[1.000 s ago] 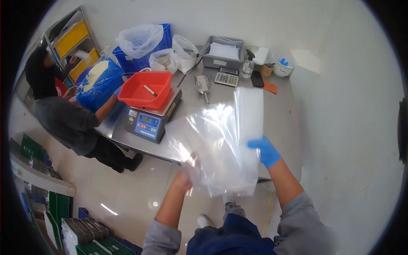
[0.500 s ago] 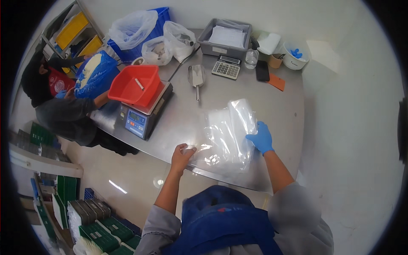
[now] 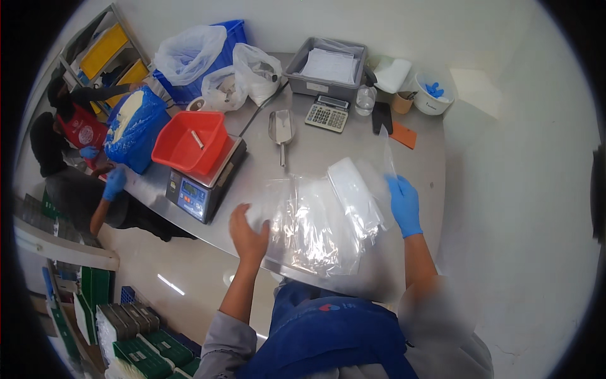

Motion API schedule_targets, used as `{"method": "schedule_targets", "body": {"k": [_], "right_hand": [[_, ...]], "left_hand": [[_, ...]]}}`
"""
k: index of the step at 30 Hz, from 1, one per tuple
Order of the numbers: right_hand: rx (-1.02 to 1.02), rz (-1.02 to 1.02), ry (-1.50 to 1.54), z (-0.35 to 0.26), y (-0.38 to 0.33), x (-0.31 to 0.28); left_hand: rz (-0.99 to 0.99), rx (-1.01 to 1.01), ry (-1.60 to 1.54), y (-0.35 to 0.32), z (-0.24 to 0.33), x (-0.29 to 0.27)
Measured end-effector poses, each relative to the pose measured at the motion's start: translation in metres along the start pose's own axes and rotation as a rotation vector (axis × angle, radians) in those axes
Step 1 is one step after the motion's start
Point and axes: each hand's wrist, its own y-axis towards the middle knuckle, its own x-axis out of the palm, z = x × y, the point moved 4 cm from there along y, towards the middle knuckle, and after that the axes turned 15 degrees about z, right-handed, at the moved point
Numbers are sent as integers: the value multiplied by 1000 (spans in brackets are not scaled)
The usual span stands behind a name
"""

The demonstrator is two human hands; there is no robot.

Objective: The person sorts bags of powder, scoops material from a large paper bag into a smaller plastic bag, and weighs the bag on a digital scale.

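Note:
A sheaf of clear plastic bags [image 3: 322,221] lies spread on the steel table [image 3: 315,148] in front of me. My bare left hand [image 3: 247,232] grips the bags' left edge near the table's front rim. My right hand [image 3: 404,203], in a blue glove, holds their right edge, where one bag stands up folded and whitish. Both forearms come in from below in grey sleeves.
A red tray [image 3: 189,142] sits on a digital scale [image 3: 199,189] to the left. Behind lie a metal scoop [image 3: 280,129], a calculator [image 3: 327,115], a grey bin [image 3: 328,66], filled plastic bags [image 3: 243,76], a blue crate [image 3: 208,60]. A person in blue gloves [image 3: 76,164] crouches at far left.
The bags have come down from being held up to lying flat on the table. My hands have spread apart along their edges, and my view has shifted closer over the table.

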Motion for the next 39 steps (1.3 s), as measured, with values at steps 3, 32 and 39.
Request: {"method": "schedule_targets", "body": {"k": [3,32,39], "right_hand": [[-34,-211,55,-59,-15,21],[352,-1372,751,-147,-107,35],[398,-741,515,-68,-86,57]], "left_hand": [[-403,-378,-603,4,28,17],[-224,-1014,-990,-7,25,-21],[-882,-934,-2088,-34,87,-41]]}}
